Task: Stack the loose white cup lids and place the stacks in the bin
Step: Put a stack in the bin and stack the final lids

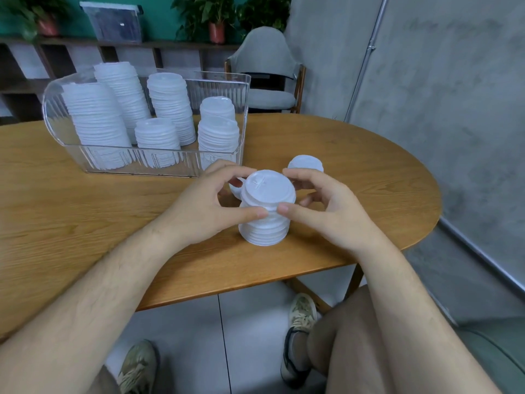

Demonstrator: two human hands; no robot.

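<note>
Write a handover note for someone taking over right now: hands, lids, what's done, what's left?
Hands: left hand and right hand both grip the upper part of the stack on the table.
Done: six binned stacks in the bin behind it.
Loose lids: a few beyond the stack, partly hidden by the hands.
To do: add those, then put the stack in the bin.

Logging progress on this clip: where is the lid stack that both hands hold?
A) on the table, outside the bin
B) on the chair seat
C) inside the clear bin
A: the lid stack sits on the table, outside the clear bin, gripped by the left hand and right hand.
</note>
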